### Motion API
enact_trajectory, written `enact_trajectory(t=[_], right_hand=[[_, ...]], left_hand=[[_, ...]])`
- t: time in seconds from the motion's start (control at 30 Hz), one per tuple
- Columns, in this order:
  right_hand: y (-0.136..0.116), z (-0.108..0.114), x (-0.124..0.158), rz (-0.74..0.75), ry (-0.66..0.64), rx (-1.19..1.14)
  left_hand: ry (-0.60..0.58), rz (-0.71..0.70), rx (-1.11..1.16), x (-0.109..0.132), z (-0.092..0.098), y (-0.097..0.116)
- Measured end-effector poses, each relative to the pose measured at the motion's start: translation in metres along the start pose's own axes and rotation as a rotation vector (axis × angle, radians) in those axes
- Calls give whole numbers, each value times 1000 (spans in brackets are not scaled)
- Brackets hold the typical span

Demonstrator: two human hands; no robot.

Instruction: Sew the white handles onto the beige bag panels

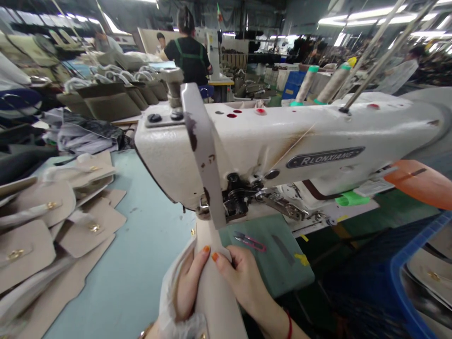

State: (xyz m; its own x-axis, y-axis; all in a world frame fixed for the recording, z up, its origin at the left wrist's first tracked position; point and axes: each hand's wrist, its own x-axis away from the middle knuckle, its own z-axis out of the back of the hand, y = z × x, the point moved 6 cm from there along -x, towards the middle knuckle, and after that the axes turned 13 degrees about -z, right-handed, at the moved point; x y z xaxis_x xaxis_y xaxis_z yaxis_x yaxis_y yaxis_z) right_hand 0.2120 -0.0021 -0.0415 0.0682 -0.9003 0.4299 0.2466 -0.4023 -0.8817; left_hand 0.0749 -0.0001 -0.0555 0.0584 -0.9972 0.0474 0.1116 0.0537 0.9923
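Note:
In front of me a beige bag piece (213, 287) stretches up to the needle area of a white sewing machine (247, 136). My left hand (190, 282) grips its left side, thumb on top, with a handle wrapped in white film (168, 287) looped beside the wrist. On the right side, my right hand (243, 273) pinches the piece's edge, thumb on top and fingers curled beneath. The piece's far end lies under the machine head, where the grey lever guard hides the needle. Pink-handled thread snips (250, 241) rest on the green machine bed (278, 273), right of my hands.
Beige bag pieces with gold clasps (88, 228) pile up on the pale blue table (130, 263) at left. A blue crate (395, 268) stands at lower right, near an orange panel (423, 181). Thread cones (306, 84) rise behind the machine. A person (187, 56) stands farther back.

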Motion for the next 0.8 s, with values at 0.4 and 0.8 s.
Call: enact_trajectory(t=[0.4, 0.8], right_hand=[[-8, -2, -20, 17, -37, -40], [-29, 4, -31, 123, 6, -118]], left_hand=[[-94, -75, -18, -26, -1, 24], [-104, -203, -81, -50, 3, 29]])
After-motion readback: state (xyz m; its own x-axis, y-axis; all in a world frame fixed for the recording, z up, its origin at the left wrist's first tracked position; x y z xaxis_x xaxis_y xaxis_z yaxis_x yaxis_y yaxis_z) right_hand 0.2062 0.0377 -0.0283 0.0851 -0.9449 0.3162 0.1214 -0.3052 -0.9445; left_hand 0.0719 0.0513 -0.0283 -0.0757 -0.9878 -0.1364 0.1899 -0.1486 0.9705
